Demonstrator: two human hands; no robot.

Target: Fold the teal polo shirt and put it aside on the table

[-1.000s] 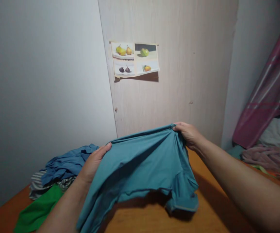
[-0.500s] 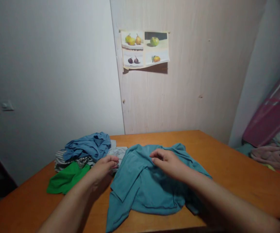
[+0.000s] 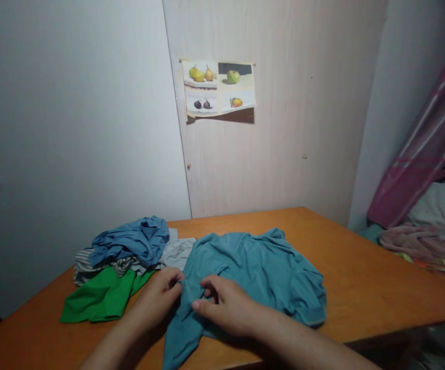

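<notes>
A rumpled teal shirt (image 3: 261,262) lies spread on the orange-brown table, with one sleeve (image 3: 185,336) reaching toward the front edge. At the shirt's left side, my left hand (image 3: 164,293) is closed, pinching the cloth between thumb and fingers. My right hand (image 3: 230,306) hovers over or rests on the same sleeve area, its thumb and curled fingers apart with no cloth seen between them. Part of the shirt's lower front is hidden behind the right hand and forearm.
Left of the shirt is a heap with a blue garment (image 3: 133,241), a striped cloth (image 3: 85,264), a green garment (image 3: 99,298) and a pale grey cloth (image 3: 178,252). The table (image 3: 365,288) meets the wall behind. Bedding (image 3: 425,241) and a pink curtain (image 3: 399,174) are at right.
Both hands have come down toward the front-left of the shirt. My left hand has taken hold of its edge, and my right hand has moved left. The view has turned slightly right.
</notes>
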